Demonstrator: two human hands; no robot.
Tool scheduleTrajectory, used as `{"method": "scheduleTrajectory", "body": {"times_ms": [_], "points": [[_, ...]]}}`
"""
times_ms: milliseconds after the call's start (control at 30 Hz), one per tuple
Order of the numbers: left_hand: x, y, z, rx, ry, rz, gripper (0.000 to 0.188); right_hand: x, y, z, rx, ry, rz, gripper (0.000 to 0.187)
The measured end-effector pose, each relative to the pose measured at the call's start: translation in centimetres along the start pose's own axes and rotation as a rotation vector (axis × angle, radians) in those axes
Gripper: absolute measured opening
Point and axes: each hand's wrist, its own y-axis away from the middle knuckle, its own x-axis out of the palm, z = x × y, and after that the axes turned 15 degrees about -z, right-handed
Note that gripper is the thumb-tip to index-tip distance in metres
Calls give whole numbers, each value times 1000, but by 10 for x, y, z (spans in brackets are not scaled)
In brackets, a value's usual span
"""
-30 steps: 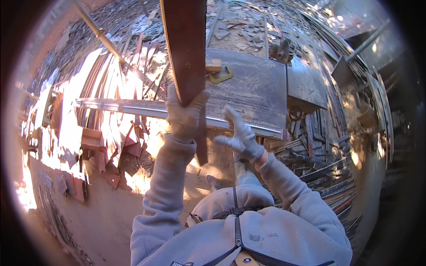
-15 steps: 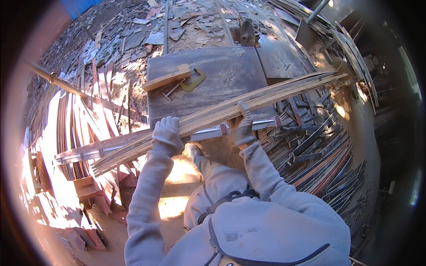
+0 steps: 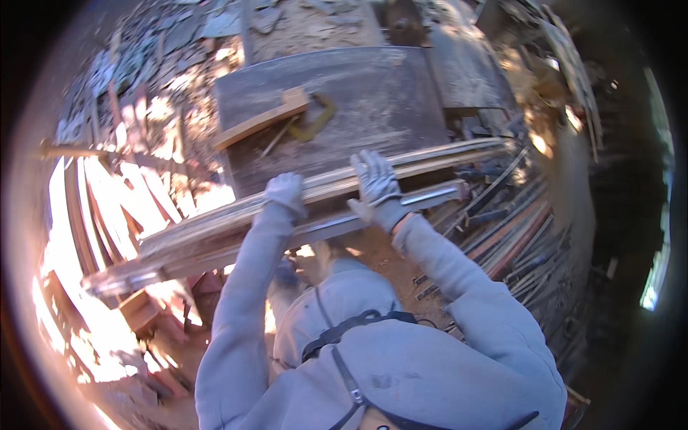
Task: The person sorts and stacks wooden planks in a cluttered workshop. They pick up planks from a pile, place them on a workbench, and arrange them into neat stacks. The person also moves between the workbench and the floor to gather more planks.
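At left the strips [image 3: 331, 188] blur toward glare, and the fingertips of the left hand [image 3: 285, 192] are hidden, so I cannot tell whether they grip. A block [image 3: 265, 122], then a clamp [image 3: 324, 118], lie on the table [image 3: 380, 93] beyond the strips, which slant across its near edge beside the rail [image 3: 330, 227]. The left hand curls over the strips; the right hand [image 3: 376, 183] lies on them, fingers extended, slightly apart, thumb out leftward

free: tabletop [image 3: 390, 97] right of clamp [image 3: 327, 115]; blocking: wood piece [image 3: 261, 124], left; boards [image 3: 331, 188], near edge
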Motion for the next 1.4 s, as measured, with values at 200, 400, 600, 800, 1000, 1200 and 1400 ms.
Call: {"method": "scheduleTrajectory", "body": {"times_ms": [200, 400, 600, 800, 1000, 1200, 1400], "points": [[47, 9, 14, 103, -59, -150, 52, 85, -52, -1, -187, 138, 564, 88], [37, 93, 79, -82, 232, -520, 104, 100, -35, 4, -60, 311, 698, 80], [7, 252, 349, -893, 223, -941, 65, 94, -46, 16, -19, 398, 738, 96], [29, 304, 477, -1018, 990, -393, 56, 99, -33, 28, 65, 489, 764, 99], [58, 305, 522, -935, 1308, -314, 42, 104, -26, 34, 84, 427, 736, 90], [68, 304, 554, -915, 1363, -61, 58, 111, -28, 35, -13, 444, 746, 90], [26, 319, 545, -803, 1126, -19, 69, 115, -36, 50, 53, 486, 850, 98]]}}
